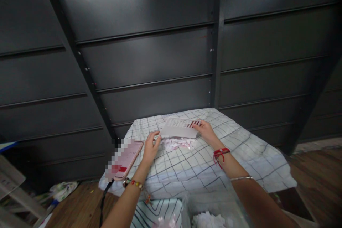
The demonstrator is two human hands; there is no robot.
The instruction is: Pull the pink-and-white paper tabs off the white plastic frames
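A white plastic tray with a row of slots is tilted up over the cloth. My right hand grips its right end, fingers over the slotted edge. At the left end, my left hand has its curled thumb and fingers at the tray's lower corner, closed on it as far as I can see. Below the tray lies a loose pile of small white and pinkish paper-like pieces. What is behind the tray is hidden.
A phone in a pink case lies left of my left hand, with a black cable. A clear bin of white scraps and a striped tray stand close in front. Dark metal panels rise behind the checked cloth.
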